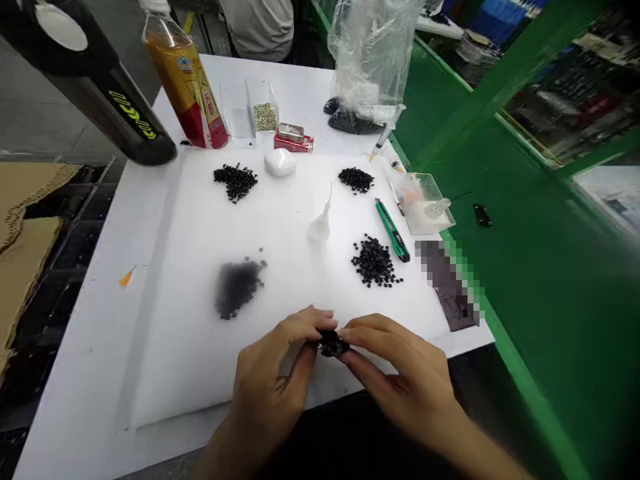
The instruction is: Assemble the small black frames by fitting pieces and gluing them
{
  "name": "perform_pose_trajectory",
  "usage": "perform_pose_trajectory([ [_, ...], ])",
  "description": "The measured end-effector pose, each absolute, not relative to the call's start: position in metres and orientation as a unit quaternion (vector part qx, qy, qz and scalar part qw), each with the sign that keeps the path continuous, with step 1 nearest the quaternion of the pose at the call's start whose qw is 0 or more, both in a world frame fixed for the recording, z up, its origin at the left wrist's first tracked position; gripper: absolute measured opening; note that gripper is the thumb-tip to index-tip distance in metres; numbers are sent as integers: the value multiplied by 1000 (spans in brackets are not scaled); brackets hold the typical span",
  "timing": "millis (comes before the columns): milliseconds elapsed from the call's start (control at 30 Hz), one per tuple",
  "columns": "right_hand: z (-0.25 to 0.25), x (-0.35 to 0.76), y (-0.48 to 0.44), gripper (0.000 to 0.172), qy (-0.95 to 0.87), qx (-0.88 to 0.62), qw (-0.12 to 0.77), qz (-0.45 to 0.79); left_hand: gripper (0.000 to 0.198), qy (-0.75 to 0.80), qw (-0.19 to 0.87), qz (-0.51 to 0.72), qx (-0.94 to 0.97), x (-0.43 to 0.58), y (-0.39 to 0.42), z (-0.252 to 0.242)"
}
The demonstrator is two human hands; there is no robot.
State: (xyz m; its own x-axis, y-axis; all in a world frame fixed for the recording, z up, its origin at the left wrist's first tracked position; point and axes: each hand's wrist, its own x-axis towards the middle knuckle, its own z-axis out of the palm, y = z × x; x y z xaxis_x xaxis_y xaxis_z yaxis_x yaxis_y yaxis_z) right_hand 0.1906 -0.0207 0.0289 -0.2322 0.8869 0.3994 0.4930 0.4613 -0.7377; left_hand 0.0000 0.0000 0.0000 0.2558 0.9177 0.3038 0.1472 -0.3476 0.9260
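Between my two hands, near the front edge of a white foam sheet (190,373), is a small shiny black part (333,343); its exact kind I cannot make out. My left hand (280,363) pinches its left side between thumb and fingers. From the right, my right hand (395,363) grips the other side with thumb and fingertips. Ahead of the hands stands a small white bottle with a thin nozzle (320,228). Piles of small black pieces lie about it: a near right pile (375,261), a blurred near left pile (236,288), and two farther ones (236,182) (356,180).
A green utility knife (393,230) lies right of the piles, beside a clear box (425,207). At the back are a drink bottle (187,87), a dark bottle (100,87), a white lump (280,162), a syringe (385,137) and a plastic bag (370,60). An orange needle tip (127,277) lies left.
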Motion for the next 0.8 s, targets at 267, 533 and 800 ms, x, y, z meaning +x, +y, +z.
perform_pose_trajectory([
  [267,29,193,-21,32,-702,-465,438,314,50,343,310,502,731,3,-9,-12],
  [533,24,191,-20,36,-680,-466,452,341,52,334,304,500,739,0,-9,-11],
  [800,34,195,-23,44,-654,-534,377,381,58,409,255,493,725,10,-14,-14],
])
